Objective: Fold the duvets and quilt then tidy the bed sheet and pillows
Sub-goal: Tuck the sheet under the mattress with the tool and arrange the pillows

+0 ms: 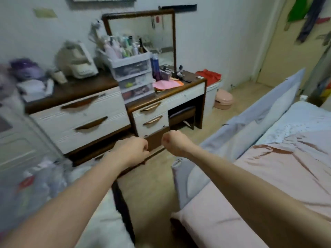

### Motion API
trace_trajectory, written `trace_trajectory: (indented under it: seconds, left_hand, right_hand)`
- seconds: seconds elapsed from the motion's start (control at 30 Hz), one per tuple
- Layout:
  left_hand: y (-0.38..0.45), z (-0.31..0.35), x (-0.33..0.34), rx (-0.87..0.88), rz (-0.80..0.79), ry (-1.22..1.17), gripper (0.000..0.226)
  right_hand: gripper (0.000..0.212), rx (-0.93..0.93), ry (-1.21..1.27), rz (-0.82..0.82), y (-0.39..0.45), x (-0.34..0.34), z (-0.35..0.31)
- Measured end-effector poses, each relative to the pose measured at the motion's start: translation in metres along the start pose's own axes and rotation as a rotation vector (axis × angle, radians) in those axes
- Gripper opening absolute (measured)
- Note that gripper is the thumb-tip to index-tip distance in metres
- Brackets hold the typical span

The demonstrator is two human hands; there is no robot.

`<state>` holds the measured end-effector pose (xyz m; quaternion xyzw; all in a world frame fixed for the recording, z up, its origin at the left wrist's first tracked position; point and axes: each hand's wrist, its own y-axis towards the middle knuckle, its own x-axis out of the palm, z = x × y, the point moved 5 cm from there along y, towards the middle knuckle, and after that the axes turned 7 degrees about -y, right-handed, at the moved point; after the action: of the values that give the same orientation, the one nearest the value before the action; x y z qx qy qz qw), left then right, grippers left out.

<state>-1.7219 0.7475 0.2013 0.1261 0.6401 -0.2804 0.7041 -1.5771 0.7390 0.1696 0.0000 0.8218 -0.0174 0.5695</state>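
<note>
Both our forearms stretch out over the floor gap; left hand and right hand are curled into fists, holding nothing as far as we can tell through the blur. Off to our right lies the rumpled pink satin bed sheet, with crumpled pale blue bedding beyond it, well apart from our hands. Looks like folding and tidying are still to do.

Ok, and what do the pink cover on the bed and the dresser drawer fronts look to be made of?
The pink cover looks like a satin-type fabric: it has a soft sheen and sharp, shiny creases, though the weave is too blurred to confirm. The dresser drawer fronts look like white-painted or laminated board with faint horizontal ridges, trimmed in dark brown wood or wood-look veneer, with brown handles.
</note>
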Motion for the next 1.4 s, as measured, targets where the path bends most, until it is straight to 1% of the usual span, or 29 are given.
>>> trace_trajectory:
  seconds: [0.07, 0.1, 0.13, 0.17, 0.23, 0.27, 0.3, 0.33, 0.4, 0.43, 0.47, 0.53, 0.57, 0.7, 0.8, 0.87, 0.93, 1.0, 1.03, 1.07, 1.1, 1.17, 1.23, 1.33, 1.4]
  left_hand:
    - [-0.062, -0.099, -0.021, -0.183, 0.002, 0.023, 0.018]
    - [-0.086, -0.135, -0.028, -0.260, 0.015, 0.028, 0.018]
    - [-0.121, -0.182, -0.033, -0.370, 0.021, 0.013, 0.017]
    - [-0.168, -0.236, -0.042, -0.488, 0.042, -0.018, 0.016]
    - [-0.212, -0.284, -0.050, -0.576, 0.090, -0.037, 0.018]
    - [-0.268, -0.325, -0.061, -0.705, 0.120, -0.017, 0.021]
    - [-0.289, -0.343, -0.064, -0.763, 0.130, -0.010, 0.026]
    - [-0.332, -0.372, -0.072, -0.870, 0.161, 0.004, 0.029]
    - [-0.397, -0.412, -0.082, -1.037, 0.192, 0.005, 0.029]
    - [-0.418, -0.426, -0.087, -1.085, 0.208, 0.012, 0.028]
    - [-0.458, -0.441, -0.089, -1.183, 0.227, 0.001, 0.028]
    - [-0.505, -0.458, -0.090, -1.280, 0.243, 0.004, 0.027]
    - [-0.543, -0.466, -0.091, -1.357, 0.262, 0.013, 0.026]
    - [-0.629, -0.485, -0.083, -1.562, 0.330, 0.005, 0.033]
    - [-0.691, -0.506, -0.076, -1.642, 0.400, -0.029, 0.037]
    - [-0.734, -0.527, -0.077, -1.678, 0.432, -0.046, 0.041]
    - [-0.776, -0.560, -0.086, -1.685, 0.497, -0.061, 0.049]
    - [-0.812, -0.597, -0.105, -1.664, 0.610, -0.063, 0.052]
    - [-0.830, -0.616, -0.121, -1.649, 0.665, -0.056, 0.052]
    - [-0.838, -0.627, -0.135, -1.635, 0.713, -0.039, 0.051]
    - [-0.855, -0.646, -0.155, -1.626, 0.749, -0.016, 0.050]
    - [-0.878, -0.679, -0.194, -1.588, 0.790, 0.042, 0.047]
    - [-0.896, -0.709, -0.235, -1.535, 0.878, 0.058, 0.046]
    - [-0.908, -0.743, -0.270, -1.424, 1.086, 0.006, 0.038]
    - [-0.910, -0.764, -0.279, -1.354, 1.242, -0.072, 0.034]
  right_hand:
    - [0.022, -0.172, 0.016, -0.067, 0.022, 0.025, -0.111]
    - [0.023, -0.234, 0.020, -0.113, 0.027, 0.036, -0.150]
    - [0.024, -0.321, 0.011, -0.152, 0.033, 0.052, -0.205]
    - [0.026, -0.432, -0.021, -0.175, 0.040, 0.069, -0.276]
    - [0.025, -0.529, -0.089, -0.186, 0.047, 0.085, -0.337]
    - [0.022, -0.644, -0.107, -0.199, 0.051, 0.102, -0.409]
    - [0.020, -0.667, -0.130, -0.205, 0.053, 0.107, -0.436]
    - [0.019, -0.765, -0.129, -0.235, 0.049, 0.120, -0.493]
    - [0.019, -0.928, -0.103, -0.243, 0.040, 0.136, -0.576]
    - [0.021, -0.978, -0.116, -0.228, 0.033, 0.138, -0.602]
    - [0.024, -1.094, -0.125, -0.210, 0.020, 0.146, -0.648]
    - [0.027, -1.218, -0.098, -0.189, 0.002, 0.150, -0.702]
    - [0.027, -1.302, -0.077, -0.193, -0.016, 0.156, -0.742]
    - [0.027, -1.445, -0.056, -0.174, -0.062, 0.175, -0.818]
    - [0.024, -1.549, -0.079, -0.112, -0.094, 0.185, -0.879]
    - [0.023, -1.626, -0.107, -0.028, -0.115, 0.181, -0.932]
    - [0.022, -1.701, -0.122, 0.140, -0.138, 0.169, -0.990]
    - [0.029, -1.766, -0.129, 0.332, -0.159, 0.151, -1.048]
    - [0.030, -1.789, -0.162, 0.431, -0.169, 0.140, -1.082]
    - [0.031, -1.810, -0.208, 0.542, -0.175, 0.130, -1.102]
    - [0.032, -1.824, -0.284, 0.678, -0.185, 0.120, -1.134]
    - [0.041, -1.782, -0.473, 0.908, -0.196, 0.105, -1.179]
    - [0.051, -1.688, -0.654, 1.045, -0.196, 0.097, -1.213]
    - [0.057, -1.556, -0.768, 1.103, -0.188, 0.091, -1.244]
    - [0.057, -1.532, -0.791, 1.089, -0.185, 0.086, -1.261]
